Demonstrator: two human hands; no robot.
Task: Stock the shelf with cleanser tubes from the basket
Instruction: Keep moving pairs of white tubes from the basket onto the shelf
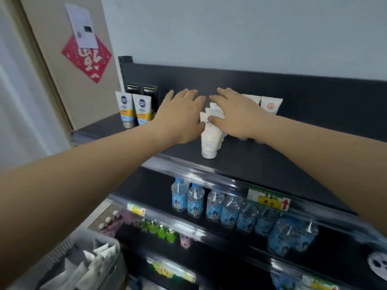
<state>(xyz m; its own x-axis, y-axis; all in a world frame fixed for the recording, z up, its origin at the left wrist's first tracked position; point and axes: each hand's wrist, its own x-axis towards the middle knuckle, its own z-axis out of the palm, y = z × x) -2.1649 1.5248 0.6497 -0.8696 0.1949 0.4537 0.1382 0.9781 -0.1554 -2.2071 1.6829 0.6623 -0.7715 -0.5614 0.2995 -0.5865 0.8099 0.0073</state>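
Observation:
A row of white cleanser tubes (210,141) stands cap-down on the black top shelf (272,164), one behind another. My left hand (180,116) lies against the row's left side with straight fingers. My right hand (234,114) lies over its right side, fingers straight, thumb touching the front tube's crimped end. More cream tubes (271,105) stand behind my right hand. The grey basket (62,252) at the lower left holds several more white tubes (94,262).
Two blue-and-yellow tubes (135,110) and two black boxes (149,91) stand at the top shelf's left end. Water bottles (230,208) fill the shelf below, small green and pink packs (161,231) the one under it. A door is at the left.

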